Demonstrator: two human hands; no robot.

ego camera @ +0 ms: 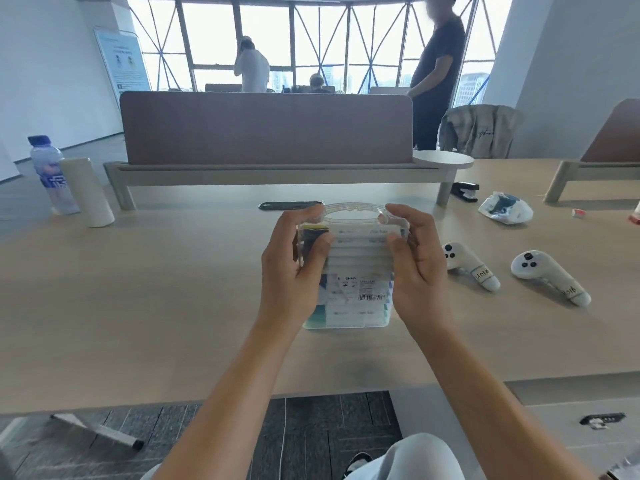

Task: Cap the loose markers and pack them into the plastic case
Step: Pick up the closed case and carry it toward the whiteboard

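A clear plastic case point(356, 271) with a moulded handle stands on the wooden table point(173, 289), its lid down and markers showing through the ribbed front and barcode label. My left hand point(294, 268) grips its left side, thumb pressed on the front, fingers curled round the upper corner. My right hand point(415, 271) holds the right side the same way, thumb on the lid's front. No loose marker lies on the table in view.
Two white controllers point(471, 265) point(550, 275) lie right of the case. A dark flat object point(291, 206) sits behind it. A water bottle point(52, 174) and white cylinder point(88, 192) stand far left. A crumpled bag point(505, 207) and stapler point(465, 191) are far right.
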